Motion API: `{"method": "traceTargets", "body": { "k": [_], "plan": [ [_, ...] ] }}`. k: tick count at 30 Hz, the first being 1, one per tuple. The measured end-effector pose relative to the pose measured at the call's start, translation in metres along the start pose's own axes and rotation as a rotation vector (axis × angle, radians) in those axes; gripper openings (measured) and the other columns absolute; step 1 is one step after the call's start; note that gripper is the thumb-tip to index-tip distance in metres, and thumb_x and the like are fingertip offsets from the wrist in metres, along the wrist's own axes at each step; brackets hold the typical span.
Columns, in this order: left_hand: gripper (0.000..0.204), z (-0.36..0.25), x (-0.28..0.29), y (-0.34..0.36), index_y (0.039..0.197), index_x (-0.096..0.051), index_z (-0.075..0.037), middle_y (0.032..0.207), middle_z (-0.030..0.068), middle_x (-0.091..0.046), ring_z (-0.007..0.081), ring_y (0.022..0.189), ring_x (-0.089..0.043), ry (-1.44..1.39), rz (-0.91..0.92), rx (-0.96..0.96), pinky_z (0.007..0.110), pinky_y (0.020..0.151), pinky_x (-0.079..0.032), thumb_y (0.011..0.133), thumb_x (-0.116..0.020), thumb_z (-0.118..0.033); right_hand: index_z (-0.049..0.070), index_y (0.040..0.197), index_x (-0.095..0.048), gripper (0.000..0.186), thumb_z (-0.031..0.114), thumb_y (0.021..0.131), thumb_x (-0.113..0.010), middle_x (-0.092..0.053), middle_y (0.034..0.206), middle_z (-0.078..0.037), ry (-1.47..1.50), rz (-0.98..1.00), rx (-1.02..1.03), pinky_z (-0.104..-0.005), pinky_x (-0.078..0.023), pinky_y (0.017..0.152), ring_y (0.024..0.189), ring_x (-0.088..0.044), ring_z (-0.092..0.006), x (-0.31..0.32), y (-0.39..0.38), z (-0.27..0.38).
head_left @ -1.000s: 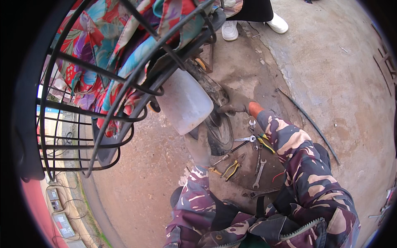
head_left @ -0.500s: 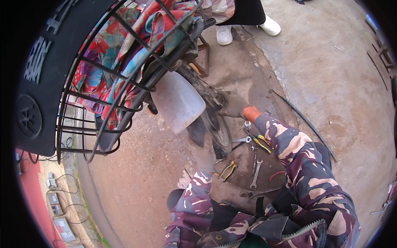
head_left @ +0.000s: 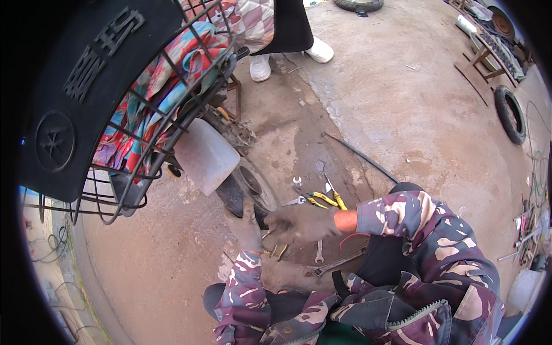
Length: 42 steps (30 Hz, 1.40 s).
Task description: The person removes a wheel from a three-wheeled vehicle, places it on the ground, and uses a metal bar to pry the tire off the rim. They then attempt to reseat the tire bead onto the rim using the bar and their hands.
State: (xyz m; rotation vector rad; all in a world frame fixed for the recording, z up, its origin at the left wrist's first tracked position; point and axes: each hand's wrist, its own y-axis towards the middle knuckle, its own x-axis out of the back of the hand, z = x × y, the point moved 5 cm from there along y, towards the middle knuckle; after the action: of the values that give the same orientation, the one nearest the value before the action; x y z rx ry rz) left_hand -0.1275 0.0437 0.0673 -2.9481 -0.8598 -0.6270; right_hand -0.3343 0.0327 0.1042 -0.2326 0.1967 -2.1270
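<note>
My left hand, in a dirty grey glove, grips the near edge of a small wheel with a dark tyre. The wheel is under a whitish plastic cover, below the front basket of a scooter or bike. Close beside the left hand is my right hand, gloved too, its fingers curled near the tyre's lower edge. A small shiny tip shows by those fingers, but I cannot make out what it belongs to. Yellow-handled pliers lie on the ground just below, partly covered by the right hand.
More pliers, a yellow-handled screwdriver, a spanner and an adjustable wrench lie near my knees. A dark rod is farther right. Someone in white shoes stands beyond the basket. A loose tyre lies far right.
My right hand has come away from the wheel's far side and moved nearer, beside my left hand. The left hand keeps its hold on the tyre. The whole view has shifted to the right.
</note>
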Motion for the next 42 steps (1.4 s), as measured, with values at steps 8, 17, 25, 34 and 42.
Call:
{"method": "traceTargets", "body": {
  "k": [8, 17, 25, 34, 42],
  "plan": [
    [0.067, 0.007, -0.003, 0.009, 0.135, -0.051, 0.012, 0.122, 0.0190, -0.065, 0.0251, 0.106, -0.062, -0.143, 0.016, -0.078, 0.035, 0.098, -0.050, 0.099, -0.075, -0.038, 0.004, 0.135, -0.067, 0.063, 0.044, 0.087, -0.072, -0.074, 0.121, -0.020, -0.363, 0.321, -0.083, -0.0450, -0.054, 0.100, 0.115, -0.070, -0.0374, -0.062, -0.020, -0.038],
    [0.081, 0.014, 0.001, 0.011, 0.143, -0.045, 0.015, 0.128, 0.0245, -0.064, 0.0291, 0.113, -0.062, 0.043, 0.026, -0.054, 0.038, 0.104, -0.048, 0.099, -0.074, -0.047, 0.002, 0.115, -0.074, 0.049, 0.043, 0.088, -0.075, -0.076, 0.109, -0.022, -0.903, 0.420, -0.119, -0.0504, -0.058, 0.091, 0.105, -0.073, -0.0424, -0.048, -0.021, -0.071],
    [0.081, 0.014, -0.001, 0.014, 0.142, -0.045, 0.015, 0.131, 0.0264, -0.061, 0.0319, 0.118, -0.060, 0.045, 0.019, -0.097, 0.040, 0.107, -0.045, 0.099, -0.074, -0.048, 0.003, 0.110, -0.076, 0.040, 0.035, 0.086, -0.073, -0.077, 0.109, -0.021, -0.881, 0.509, -0.048, -0.0528, -0.059, 0.091, 0.107, -0.074, -0.0405, -0.058, -0.031, -0.085],
    [0.066, 0.008, 0.000, 0.017, 0.136, -0.050, 0.015, 0.120, 0.0253, -0.064, 0.0317, 0.109, -0.065, 0.194, -0.011, -0.247, 0.039, 0.098, -0.051, 0.107, -0.063, -0.043, 0.004, 0.110, -0.077, 0.041, 0.036, 0.085, -0.071, -0.077, 0.109, -0.020, -0.921, 0.559, -0.058, -0.0522, -0.059, 0.088, 0.105, -0.074, -0.0397, -0.068, -0.032, -0.101],
    [0.097, 0.031, 0.008, 0.027, 0.141, -0.043, 0.019, 0.130, 0.0311, -0.063, 0.0340, 0.118, -0.063, 0.184, -0.059, -0.181, 0.040, 0.105, -0.048, 0.096, -0.070, -0.063, 0.002, 0.102, -0.082, 0.039, 0.036, 0.085, -0.071, -0.079, 0.102, -0.020, -0.942, 0.574, -0.001, -0.0508, -0.060, 0.084, 0.100, -0.076, -0.0398, -0.075, -0.033, -0.108]
  ]
}}
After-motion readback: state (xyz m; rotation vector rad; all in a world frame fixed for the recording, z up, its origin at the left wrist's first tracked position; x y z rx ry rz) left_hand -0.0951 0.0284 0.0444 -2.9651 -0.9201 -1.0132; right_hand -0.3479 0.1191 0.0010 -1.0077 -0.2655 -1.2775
